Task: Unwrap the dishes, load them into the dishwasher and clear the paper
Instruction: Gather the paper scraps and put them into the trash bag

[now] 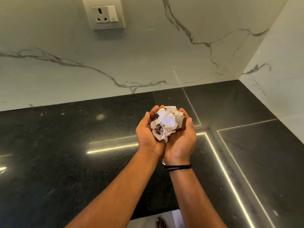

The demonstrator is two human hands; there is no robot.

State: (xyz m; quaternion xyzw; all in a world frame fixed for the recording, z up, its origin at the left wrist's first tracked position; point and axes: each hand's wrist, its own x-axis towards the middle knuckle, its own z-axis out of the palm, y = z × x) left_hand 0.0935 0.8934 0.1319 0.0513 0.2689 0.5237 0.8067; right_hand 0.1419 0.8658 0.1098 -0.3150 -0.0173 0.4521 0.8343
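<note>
Paper [166, 123]: crumpled wad, roughly round with no clear long axis, cradled above the worktop [65, 145].
Left hand [148, 130]: palm up, fingers curled round the wad's left side.
Right hand [182, 135]: palm up, touching the left, cupping the wad's right side.
Nearness: both equal.
Next move: judged carrying it away; no bin shows.

Both palms face up, side by side, the left hand [148, 134] and right hand [181, 139] cupping a crumpled ball of white paper [166, 122] above the glossy black granite countertop [65, 153]. A white marble-veined backsplash [148, 55] with a cream wall socket [105, 14] rises at the far side.
</note>
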